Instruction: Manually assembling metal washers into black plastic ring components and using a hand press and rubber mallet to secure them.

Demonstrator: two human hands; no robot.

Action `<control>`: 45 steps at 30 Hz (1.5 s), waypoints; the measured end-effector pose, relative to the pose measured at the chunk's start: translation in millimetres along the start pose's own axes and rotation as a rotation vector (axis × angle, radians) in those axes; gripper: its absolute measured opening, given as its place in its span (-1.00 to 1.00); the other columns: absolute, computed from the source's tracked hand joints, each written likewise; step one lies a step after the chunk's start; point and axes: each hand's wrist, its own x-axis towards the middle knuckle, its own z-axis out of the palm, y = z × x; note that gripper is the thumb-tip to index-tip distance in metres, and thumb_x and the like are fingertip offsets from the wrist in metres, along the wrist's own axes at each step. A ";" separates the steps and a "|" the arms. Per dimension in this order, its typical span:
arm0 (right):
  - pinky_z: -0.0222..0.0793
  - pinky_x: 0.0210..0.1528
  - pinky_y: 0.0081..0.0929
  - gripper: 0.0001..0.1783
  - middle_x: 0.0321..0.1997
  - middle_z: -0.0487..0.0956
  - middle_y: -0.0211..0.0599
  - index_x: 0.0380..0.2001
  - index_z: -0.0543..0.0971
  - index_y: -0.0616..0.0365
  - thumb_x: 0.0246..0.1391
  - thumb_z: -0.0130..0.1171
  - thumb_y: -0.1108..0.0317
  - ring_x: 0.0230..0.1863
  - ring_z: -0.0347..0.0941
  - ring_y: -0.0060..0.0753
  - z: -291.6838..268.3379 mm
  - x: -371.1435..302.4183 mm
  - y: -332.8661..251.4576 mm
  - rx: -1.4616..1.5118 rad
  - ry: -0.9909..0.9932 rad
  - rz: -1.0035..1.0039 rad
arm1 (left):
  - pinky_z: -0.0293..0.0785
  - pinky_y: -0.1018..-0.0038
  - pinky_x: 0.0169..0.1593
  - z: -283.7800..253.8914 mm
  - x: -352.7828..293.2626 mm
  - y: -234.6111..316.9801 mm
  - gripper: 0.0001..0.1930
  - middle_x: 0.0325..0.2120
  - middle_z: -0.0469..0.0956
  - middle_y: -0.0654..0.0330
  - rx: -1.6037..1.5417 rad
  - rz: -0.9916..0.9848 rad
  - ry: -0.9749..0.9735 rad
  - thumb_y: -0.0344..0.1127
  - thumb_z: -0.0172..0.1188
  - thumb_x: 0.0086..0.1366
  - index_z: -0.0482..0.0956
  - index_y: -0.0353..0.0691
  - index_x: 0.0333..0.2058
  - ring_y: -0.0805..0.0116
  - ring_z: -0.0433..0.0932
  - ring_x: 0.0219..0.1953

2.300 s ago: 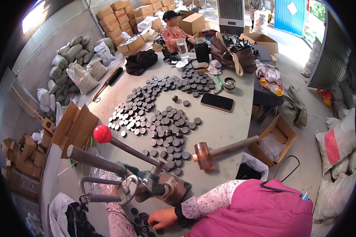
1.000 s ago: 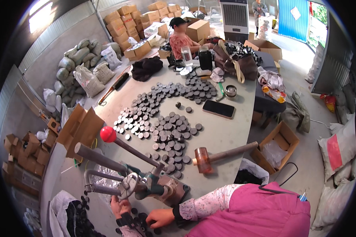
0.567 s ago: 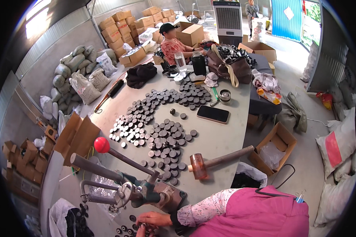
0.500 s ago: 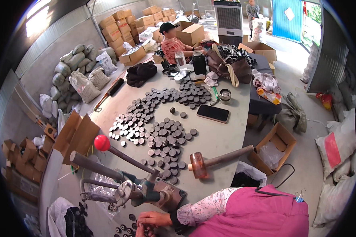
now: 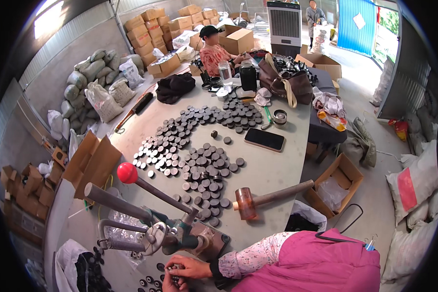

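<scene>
At the lower edge my right hand (image 5: pixel 192 267), in a floral sleeve with a dark cuff, has its fingers pinched together against my left hand (image 5: pixel 170 283). A small metallic-looking part (image 5: pixel 175 267) shows between the fingertips of both hands; its kind I cannot make out. Most of my left hand is cut off by the frame. Right beside them lie several small black round parts with pale centres (image 5: pixel 150 280). Just beyond my hands stands a hand lever press (image 5: pixel 199 238) with a red ball knob (image 5: pixel 127 173). Many dark round discs (image 5: pixel 207 163) cover the table's middle.
A mallet (image 5: pixel 246 203) with an amber head and a phone (image 5: pixel 264 139) lie on the table's right side. A white bag of black parts (image 5: pixel 68 263) sits at the lower left. Across the table a person (image 5: pixel 218 56) sits near jars; another person (image 5: pixel 314 19) stands far back.
Both hands have risen slightly together, and the small part between the fingertips shows more clearly. The view has shifted a little; the discs and mallet lie as before.
</scene>
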 end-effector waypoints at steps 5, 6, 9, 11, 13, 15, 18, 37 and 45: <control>0.30 0.28 -0.29 -0.54 0.13 0.49 -0.14 0.12 0.55 0.17 0.38 0.14 0.04 0.19 0.45 -0.14 -1.1 -0.9 -1.2 -0.048 -0.005 -0.041 | 0.09 0.64 -0.64 3.3 -2.4 3.4 -0.58 -0.68 0.34 0.43 -0.058 -0.068 0.027 0.07 -0.05 0.62 0.61 -0.10 -0.24 0.59 0.20 -0.71; 0.30 0.28 -0.29 -0.54 0.13 0.49 -0.14 0.12 0.55 0.17 0.38 0.14 0.04 0.19 0.45 -0.14 -1.0 -0.7 -1.9 -0.048 -0.005 -0.041 | 0.09 0.64 -0.64 2.2 -2.5 3.4 -0.58 -0.68 0.34 0.43 -0.058 -0.068 0.027 0.07 -0.05 0.62 0.61 -0.10 -0.24 0.59 0.20 -0.71; 0.30 0.28 -0.28 -0.55 0.12 0.49 -0.15 0.12 0.54 0.18 0.39 0.12 0.05 0.18 0.45 -0.13 -1.0 0.1 -2.1 -0.045 -0.010 -0.037 | 0.09 0.64 -0.64 -3.1 -1.8 3.7 -0.58 -0.67 0.34 0.43 -0.020 -0.052 -0.031 0.08 -0.06 0.62 0.61 -0.09 -0.23 0.60 0.21 -0.70; 0.31 0.26 -0.27 -0.57 0.11 0.49 -0.15 0.12 0.55 0.16 0.40 0.10 0.08 0.18 0.45 -0.13 -2.1 2.0 -0.1 -0.029 -0.017 -0.023 | 0.11 0.63 -0.63 -4.5 -0.6 4.5 -0.58 -0.66 0.35 0.42 -0.044 -0.053 -0.075 0.08 -0.07 0.62 0.61 -0.08 -0.21 0.59 0.21 -0.70; 0.34 0.24 -0.29 -0.57 0.10 0.49 -0.16 0.12 0.56 0.15 0.41 0.10 0.07 0.16 0.46 -0.16 -4.5 2.4 -8.2 -0.028 -0.030 0.005 | 0.13 0.62 -0.62 -6.7 -0.3 3.0 -0.58 -0.65 0.36 0.41 -0.060 -0.052 -0.055 0.07 -0.08 0.63 0.62 -0.08 -0.20 0.58 0.22 -0.70; 0.37 0.21 -0.31 -0.57 0.09 0.49 -0.17 0.13 0.57 0.14 0.41 0.10 0.07 0.14 0.47 -0.18 -8.3 5.4 -11.3 -0.026 -0.044 0.028 | 0.15 0.61 -0.61 -5.2 3.2 2.1 -0.58 -0.65 0.38 0.39 -0.073 -0.048 -0.034 0.07 -0.08 0.63 0.62 -0.08 -0.19 0.56 0.23 -0.69; 0.45 0.12 -0.32 -0.60 0.13 0.48 -0.17 0.15 0.57 0.09 0.40 0.12 0.11 0.07 0.53 -0.19 0.9 3.0 -16.2 -0.146 0.005 -0.156 | 0.26 0.60 -0.58 9.5 -14.2 12.4 -0.58 -0.52 0.52 0.34 -0.138 -0.044 -0.051 0.08 -0.07 0.62 0.62 -0.11 -0.12 0.52 0.37 -0.62; 0.30 -0.40 -0.61 -0.48 -0.51 0.47 -0.58 -0.25 0.66 0.16 0.50 -0.02 -0.06 -0.49 0.32 -0.70 -5.8 6.4 -16.5 0.073 -0.115 0.280 | 0.09 0.64 -0.65 11.8 -19.1 -46.4 -0.70 -0.48 0.38 0.38 -0.003 -0.320 -0.496 0.03 -0.05 0.61 0.48 -0.05 -0.12 0.59 0.21 -0.65; 0.42 0.02 -0.40 -0.61 -0.18 0.57 -0.32 -0.12 0.63 0.21 0.47 0.03 0.08 -0.09 0.50 -0.40 -8.8 -1.5 -19.8 -0.194 -0.294 -0.061 | 0.23 0.59 -0.50 -58.8 27.8 -62.6 -0.73 -0.32 0.51 0.33 -0.284 -0.185 -0.396 0.00 0.06 0.56 0.52 0.00 0.02 0.46 0.34 -0.50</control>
